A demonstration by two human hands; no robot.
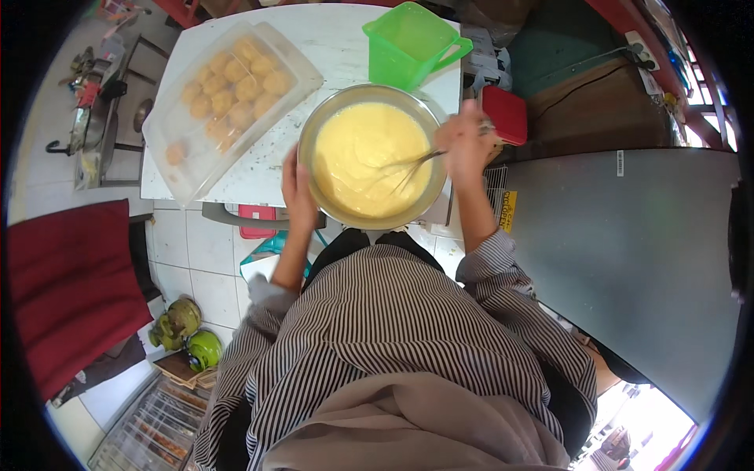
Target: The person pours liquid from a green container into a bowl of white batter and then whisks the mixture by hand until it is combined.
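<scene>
A metal mixing bowl (307, 120) of smooth yellow batter (365, 147) stands at the front edge of a white table (330, 35). My left hand (297, 182) presses against the bowl's left side, fingers along the outer wall. Over the right rim, my right hand (468, 141) grips a wire whisk (433, 155), slightly blurred. The whisk's wires dip into the batter on the right side. Touching or just behind the bowl is a green plastic measuring jug (392, 56), its handle toward the right; I cannot tell if they touch.
Left of the bowl lies a clear plastic container (235, 141) with several round yellowish balls (247, 88). A red lidded box (503, 115) is beyond the table's right edge. A large grey flat surface (612, 235) fills the right side. Green gas cylinders (203, 350) stand on the tiled floor at left.
</scene>
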